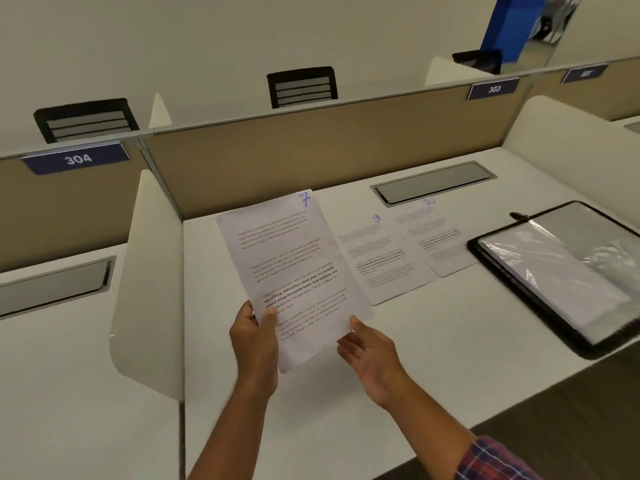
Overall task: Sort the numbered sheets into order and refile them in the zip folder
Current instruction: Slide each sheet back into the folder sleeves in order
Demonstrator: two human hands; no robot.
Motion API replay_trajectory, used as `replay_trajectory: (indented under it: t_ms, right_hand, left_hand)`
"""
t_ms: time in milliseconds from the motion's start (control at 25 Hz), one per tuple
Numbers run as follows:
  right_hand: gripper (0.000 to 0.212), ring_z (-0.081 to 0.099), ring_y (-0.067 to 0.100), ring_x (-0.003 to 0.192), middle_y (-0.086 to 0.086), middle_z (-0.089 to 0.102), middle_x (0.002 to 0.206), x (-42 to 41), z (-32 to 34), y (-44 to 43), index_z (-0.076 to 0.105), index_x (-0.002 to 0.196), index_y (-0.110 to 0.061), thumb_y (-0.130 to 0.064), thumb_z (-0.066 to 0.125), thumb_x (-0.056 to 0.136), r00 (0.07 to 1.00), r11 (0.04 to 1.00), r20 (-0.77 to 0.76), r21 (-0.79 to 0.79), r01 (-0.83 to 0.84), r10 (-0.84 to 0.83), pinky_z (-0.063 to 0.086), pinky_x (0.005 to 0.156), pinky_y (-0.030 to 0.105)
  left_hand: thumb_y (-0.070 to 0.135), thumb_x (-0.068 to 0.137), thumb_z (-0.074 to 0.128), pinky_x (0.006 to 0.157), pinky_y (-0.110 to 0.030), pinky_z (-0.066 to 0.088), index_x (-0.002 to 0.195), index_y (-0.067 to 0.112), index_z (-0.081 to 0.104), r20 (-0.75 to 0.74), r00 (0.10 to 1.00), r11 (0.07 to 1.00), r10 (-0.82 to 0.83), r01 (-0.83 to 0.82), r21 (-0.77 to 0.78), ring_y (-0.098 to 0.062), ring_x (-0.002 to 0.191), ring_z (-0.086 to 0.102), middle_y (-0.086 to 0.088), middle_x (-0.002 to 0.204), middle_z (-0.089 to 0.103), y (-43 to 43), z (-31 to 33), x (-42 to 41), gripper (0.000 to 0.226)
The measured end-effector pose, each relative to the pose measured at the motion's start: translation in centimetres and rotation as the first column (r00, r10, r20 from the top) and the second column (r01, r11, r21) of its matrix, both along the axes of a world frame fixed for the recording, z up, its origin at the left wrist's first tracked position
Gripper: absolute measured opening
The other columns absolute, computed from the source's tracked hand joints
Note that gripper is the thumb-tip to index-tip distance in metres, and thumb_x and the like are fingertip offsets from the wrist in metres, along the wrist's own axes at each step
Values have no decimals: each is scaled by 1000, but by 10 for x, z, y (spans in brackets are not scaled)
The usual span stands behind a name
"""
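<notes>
1. The left hand (pixel 254 337) is clamped on the lower left edge of sheet 7 (pixel 291 271), thumb on the printed face, holding it tilted above the counter (pixel 415 348).
2. The right hand (pixel 370 355) is loose, fingers relaxed, touching the lower right edge of the same sheet. The two hands are apart, one at each bottom corner.
3. Sheet 7 has a blue handwritten "7" at its top right corner. Its print runs in four short paragraphs. The bold lines read "way of living. Defined by a slower pace, it is centered around strong community bonds, local traditions, and". The lighter print begins "Village life is a peaceful".
4. Sheet 9 (pixel 377 258) lies flat on the counter just right of sheet 7, with a blue "9" at its top right. Its print is too faint to read.
5. Sheet 10 (pixel 433 237) lies beside it, to the right, with its left edge meeting sheet 9. Its number is faint but reads like "10".
6. The folder (pixel 475 244) lies at the right of the counter, near sheet 10. It has a black rim and a clear glossy cover over white paper, and its zip pull (pixel 517 215) sits at the far corner.
7. The divider behind carries blue plates reading "304" (pixel 78 158) and "303" (pixel 494 89). A third plate (pixel 585 73) is too blurred to read.
8. A plaid sleeve (pixel 495 459) shows on the right arm.
</notes>
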State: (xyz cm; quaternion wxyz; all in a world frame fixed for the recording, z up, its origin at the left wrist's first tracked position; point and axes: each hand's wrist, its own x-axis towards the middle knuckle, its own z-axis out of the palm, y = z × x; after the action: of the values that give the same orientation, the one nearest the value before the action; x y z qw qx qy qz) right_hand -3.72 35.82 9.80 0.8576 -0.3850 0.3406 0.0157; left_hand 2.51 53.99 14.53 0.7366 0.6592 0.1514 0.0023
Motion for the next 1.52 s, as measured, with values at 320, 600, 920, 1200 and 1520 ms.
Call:
replay_trajectory:
  t_ms: [320,600,920,1200,1520]
  right_hand:
    - [35,73,34,113,17,76,119,-74,20,-152,66,129,-8,-11,74,94,993,991,66,103,89,-96,59,98,47]
    - [28,71,39,114,20,75,119,-134,24,-287,67,120,-5,-4,73,93,966,963,50,102,249,-255,56,101,57]
    - [33,72,35,112,16,76,120,-148,17,-413,65,130,-13,-4,66,98,914,916,68,60,397,-401,61,92,52]
    - [36,71,33,114,14,76,119,-120,18,-527,65,131,-15,-1,68,97,884,885,35,16,466,-466,60,95,52]
    - [35,72,32,111,11,76,118,-82,15,-627,65,130,-17,-9,72,97,889,889,-32,-53,454,-456,63,89,49]
  left_hand:
    - [1,100,62,87,-42,62,110,24,72,-51,995,993,-87,83,-83,-23,101,75,8,106,79,-179,4,-71,28]
    - [8,100,65,87,-48,63,116,28,69,-93,963,966,-252,244,-89,-25,99,74,9,107,78,-323,6,-118,26]
    - [10,100,66,84,-48,63,116,30,68,-143,905,916,-401,391,-92,-30,102,71,7,109,76,-475,-6,-115,26]
    - [9,101,65,71,-29,61,127,34,67,-150,864,875,-481,462,-146,-16,98,75,9,112,77,-587,-13,-87,37]
    - [20,108,55,80,-34,62,120,26,72,-180,883,896,-434,402,-191,-16,97,76,6,107,79,-681,-9,-60,21]
